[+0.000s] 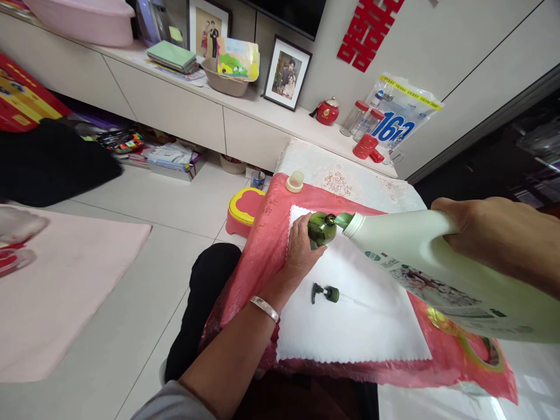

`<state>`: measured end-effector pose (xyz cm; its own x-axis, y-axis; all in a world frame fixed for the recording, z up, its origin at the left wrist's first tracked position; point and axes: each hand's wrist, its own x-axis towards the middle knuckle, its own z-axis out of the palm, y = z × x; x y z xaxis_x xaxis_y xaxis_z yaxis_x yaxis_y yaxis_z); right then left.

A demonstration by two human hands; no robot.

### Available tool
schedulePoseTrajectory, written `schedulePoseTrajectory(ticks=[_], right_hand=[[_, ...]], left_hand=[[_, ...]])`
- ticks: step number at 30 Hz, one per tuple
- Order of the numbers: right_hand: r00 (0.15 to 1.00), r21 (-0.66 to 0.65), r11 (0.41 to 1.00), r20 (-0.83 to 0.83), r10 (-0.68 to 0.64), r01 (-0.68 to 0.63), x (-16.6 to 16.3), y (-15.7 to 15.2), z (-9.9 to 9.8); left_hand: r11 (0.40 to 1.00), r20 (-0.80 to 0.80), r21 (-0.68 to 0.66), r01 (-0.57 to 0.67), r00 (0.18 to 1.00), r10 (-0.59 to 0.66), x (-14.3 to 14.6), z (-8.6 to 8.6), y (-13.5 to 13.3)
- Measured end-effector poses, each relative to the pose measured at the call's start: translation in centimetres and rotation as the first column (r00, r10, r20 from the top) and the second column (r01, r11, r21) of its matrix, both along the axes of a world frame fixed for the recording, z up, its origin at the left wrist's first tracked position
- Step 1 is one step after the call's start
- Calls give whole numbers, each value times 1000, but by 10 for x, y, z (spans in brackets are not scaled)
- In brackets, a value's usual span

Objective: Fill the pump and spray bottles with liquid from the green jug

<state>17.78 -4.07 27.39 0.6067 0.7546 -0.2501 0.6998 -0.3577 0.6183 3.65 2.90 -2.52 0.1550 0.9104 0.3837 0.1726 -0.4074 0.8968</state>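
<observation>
My left hand [300,251] is wrapped round a small dark green bottle [322,228] standing on a white cloth [350,315]. My right hand [503,239] grips the handle end of a large pale green jug [437,274], tipped on its side. The jug's green spout touches the small bottle's open mouth. A green pump head [326,293] with its thin tube lies on the white cloth, just right of my left wrist. A silver bangle sits on that wrist.
The white cloth lies on a pink-red cover [262,245] over a table. A cream cap [294,181] stands at the cover's far edge. A red and yellow stool [242,211] is on the tiled floor. Framed photos, jars and a plastic bag line the low cabinet behind.
</observation>
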Motion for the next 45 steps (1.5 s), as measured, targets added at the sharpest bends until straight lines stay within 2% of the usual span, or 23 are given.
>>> schedulePoseTrajectory(ticks=[21, 32, 45], right_hand=[[999, 17, 999, 1, -36, 36, -8, 3, 2], [997, 50, 998, -72, -37, 41, -2, 3, 3], [999, 8, 999, -17, -44, 44, -15, 5, 5]], left_hand=[[1000, 1, 5, 1, 1000, -1, 0, 0, 0], [1000, -3, -5, 1, 1000, -1, 0, 0, 0], [1000, 0, 3, 5, 1000, -5, 0, 1, 0]])
